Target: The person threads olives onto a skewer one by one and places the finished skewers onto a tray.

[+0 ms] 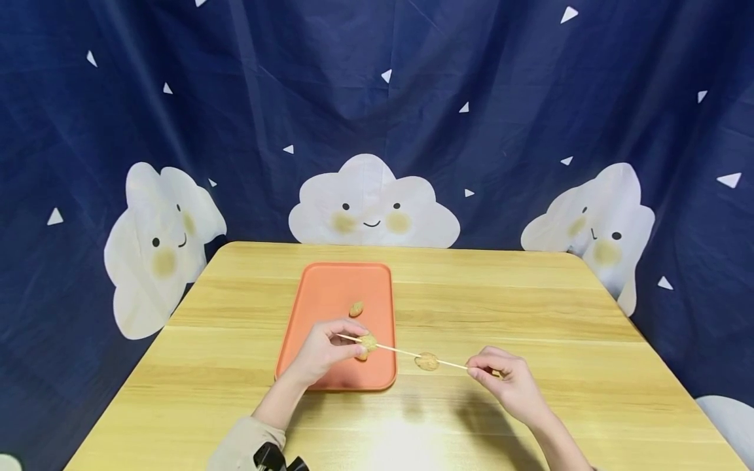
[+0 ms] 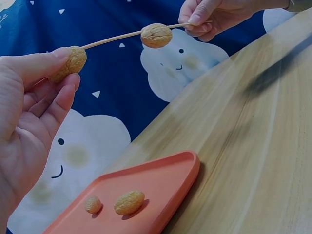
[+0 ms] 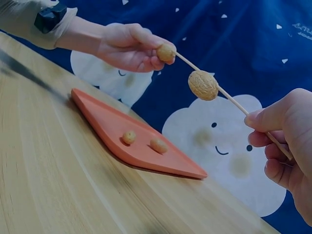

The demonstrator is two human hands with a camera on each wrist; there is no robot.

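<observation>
A thin wooden skewer (image 1: 396, 350) is held between the two hands above the table. My left hand (image 1: 330, 347) pinches a golden-brown, wrinkled oval puff (image 2: 73, 63) between thumb and fingers near one end of the skewer. The skewer tip shows past this puff in the head view. A second wrinkled puff (image 3: 203, 85) sits on the skewer partway along, touched by neither hand. Thumb and fingers of my right hand (image 1: 509, 383) grip the other end of the skewer. Two more puffs lie apart on the orange tray (image 1: 324, 281), one being this larger-looking puff (image 2: 129, 202) in the left wrist view.
The orange tray lies on the left part of the wooden table (image 1: 501, 294). Behind the table hangs a dark blue curtain (image 1: 330, 85) with smiling clouds and small white triangles. A black device (image 1: 273, 454) is strapped at the left wrist over a beige sleeve.
</observation>
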